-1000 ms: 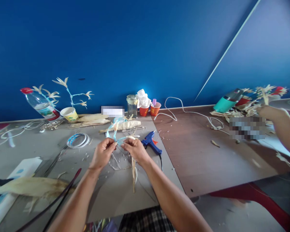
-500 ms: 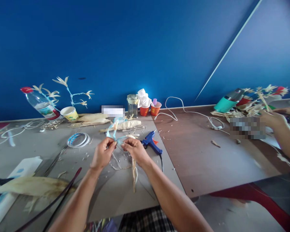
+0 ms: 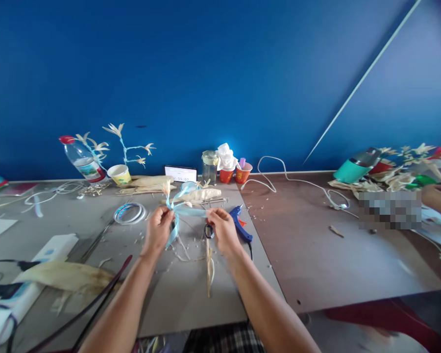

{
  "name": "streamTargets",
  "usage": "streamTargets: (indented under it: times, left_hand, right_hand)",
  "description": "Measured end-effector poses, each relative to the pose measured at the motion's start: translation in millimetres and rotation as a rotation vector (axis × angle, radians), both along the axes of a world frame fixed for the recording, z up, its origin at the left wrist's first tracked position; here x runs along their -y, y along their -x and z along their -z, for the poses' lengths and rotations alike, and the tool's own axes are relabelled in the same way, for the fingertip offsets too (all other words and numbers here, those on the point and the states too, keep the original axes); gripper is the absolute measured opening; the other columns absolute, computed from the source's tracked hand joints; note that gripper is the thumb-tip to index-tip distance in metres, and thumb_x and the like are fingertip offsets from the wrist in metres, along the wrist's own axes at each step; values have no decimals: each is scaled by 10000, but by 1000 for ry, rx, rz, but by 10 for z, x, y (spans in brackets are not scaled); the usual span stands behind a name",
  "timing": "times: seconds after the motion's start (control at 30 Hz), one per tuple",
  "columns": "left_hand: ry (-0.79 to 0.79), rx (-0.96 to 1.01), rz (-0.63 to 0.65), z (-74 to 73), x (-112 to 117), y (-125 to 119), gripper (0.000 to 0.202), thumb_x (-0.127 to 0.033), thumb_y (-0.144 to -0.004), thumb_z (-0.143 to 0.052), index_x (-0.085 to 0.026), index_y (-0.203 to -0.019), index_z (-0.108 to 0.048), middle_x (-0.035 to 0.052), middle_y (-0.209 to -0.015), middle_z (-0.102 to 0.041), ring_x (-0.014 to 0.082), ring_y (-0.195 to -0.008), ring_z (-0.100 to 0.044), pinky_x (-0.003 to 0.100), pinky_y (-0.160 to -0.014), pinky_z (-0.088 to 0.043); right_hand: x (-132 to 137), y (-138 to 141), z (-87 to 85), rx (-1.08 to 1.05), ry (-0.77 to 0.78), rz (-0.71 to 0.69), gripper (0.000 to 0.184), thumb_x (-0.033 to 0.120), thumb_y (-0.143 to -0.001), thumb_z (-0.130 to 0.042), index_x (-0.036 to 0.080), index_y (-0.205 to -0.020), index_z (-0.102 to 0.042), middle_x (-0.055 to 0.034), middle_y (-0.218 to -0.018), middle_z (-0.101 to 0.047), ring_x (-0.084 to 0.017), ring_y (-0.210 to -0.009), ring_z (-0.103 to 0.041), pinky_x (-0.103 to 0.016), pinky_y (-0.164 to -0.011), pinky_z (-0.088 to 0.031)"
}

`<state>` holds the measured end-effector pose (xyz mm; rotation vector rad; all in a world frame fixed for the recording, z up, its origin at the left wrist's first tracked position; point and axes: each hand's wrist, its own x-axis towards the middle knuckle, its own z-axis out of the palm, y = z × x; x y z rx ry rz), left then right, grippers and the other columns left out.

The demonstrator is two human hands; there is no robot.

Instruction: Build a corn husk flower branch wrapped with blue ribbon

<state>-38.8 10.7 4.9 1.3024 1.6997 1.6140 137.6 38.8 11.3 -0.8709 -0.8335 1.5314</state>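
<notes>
My left hand point(image 3: 158, 229) is closed in a pinch on the stem of a small husk flower point(image 3: 167, 189), whose stem is wound with light blue ribbon. From there a strip of the ribbon point(image 3: 191, 211) stretches sideways to my right hand point(image 3: 222, 228), whose fingers are closed on its other end. A loose length of the same ribbon hangs below my left fingers. Just right of my right hand lies a blue glue gun point(image 3: 240, 224). Below it, a dry husk strip point(image 3: 209, 269) lies on the table. The exact fingertip contact is too small to see.
Tape rolls point(image 3: 130, 214) lie to the left, near a power strip point(image 3: 55, 250). Finished flower branches point(image 3: 125, 147), a tilted bottle point(image 3: 83, 159), a paper cup point(image 3: 119, 175), a jar point(image 3: 209, 166) and red cups point(image 3: 243, 173) line the wall. Another person's hand point(image 3: 437, 198) is at far right.
My right hand has moved away from my left, and the ribbon between them is now stretched out. The whole view has shifted, so the table things appear farther right.
</notes>
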Motion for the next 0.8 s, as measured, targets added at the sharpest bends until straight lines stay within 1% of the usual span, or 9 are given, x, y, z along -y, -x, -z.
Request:
streamTargets:
  times: [0.07,0.13,0.23,0.33,0.5,0.57,0.63,0.7,0.8]
  left_hand:
    - [2,37,5,25,-18,10,201,-379,-742,-620,-181,-742,-591,9,-660,-611,145,-637,-566,266,-630,-442]
    - [19,108,28,54,-32,12,247,-412,-713,-653,-173,-749,-599,23,-684,-638,158,-668,-602,280,-661,-461]
    - [32,229,97,77,-42,-1,314,-461,-709,-657,-162,-779,-598,39,-712,-660,180,-684,-638,314,-694,-483]
    - [28,262,120,44,-34,-26,315,-456,-698,-659,-155,-765,-595,34,-673,-648,164,-622,-613,301,-646,-475]
    - [22,179,103,-54,-3,-47,179,-337,-715,-610,-166,-680,-569,7,-600,-597,121,-549,-517,250,-557,-414]
    - [9,191,143,-59,7,-50,168,-331,-720,-601,-171,-688,-561,3,-601,-592,122,-554,-512,251,-561,-407]
    - [-2,195,204,-46,16,-60,176,-342,-728,-600,-174,-701,-556,1,-607,-593,124,-565,-512,256,-578,-404]
    - [-5,167,268,-33,27,-82,183,-350,-743,-595,-175,-705,-555,0,-614,-592,128,-577,-513,265,-599,-405]
    - [15,73,327,-26,42,-122,192,-350,-766,-574,-175,-686,-560,-4,-607,-578,132,-584,-509,271,-610,-402]
  right_hand:
    - [-77,-48,27,-20,-23,126,163,291,-618,-697,171,-627,-587,49,-553,-498,-84,-538,-424,-229,-562,-320]
    - [-136,-92,34,-22,-48,206,154,281,-616,-687,166,-664,-598,46,-585,-518,-84,-554,-435,-229,-579,-334]
    - [-154,-113,0,-10,-46,247,173,273,-611,-663,161,-730,-609,49,-617,-528,-82,-553,-436,-232,-586,-346]
    - [-105,-82,-78,45,-46,240,209,276,-618,-646,161,-791,-621,49,-640,-533,-87,-564,-446,-232,-584,-357]
    - [4,-36,-221,204,-91,141,260,293,-630,-656,161,-854,-657,-4,-774,-617,-141,-739,-553,-254,-700,-426]
    - [36,-32,-247,295,-136,44,278,297,-631,-667,166,-876,-680,-36,-884,-662,-181,-850,-583,-281,-765,-440]
    - [61,-22,-248,383,-212,-60,258,282,-649,-654,179,-881,-702,-41,-948,-683,-211,-915,-593,-305,-802,-442]
    - [78,4,-226,448,-289,-135,207,266,-672,-630,187,-844,-716,-26,-896,-695,-218,-903,-604,-307,-790,-447]
    - [86,76,-163,468,-336,-175,154,260,-676,-624,192,-776,-719,-9,-776,-689,-202,-819,-613,-291,-741,-453]
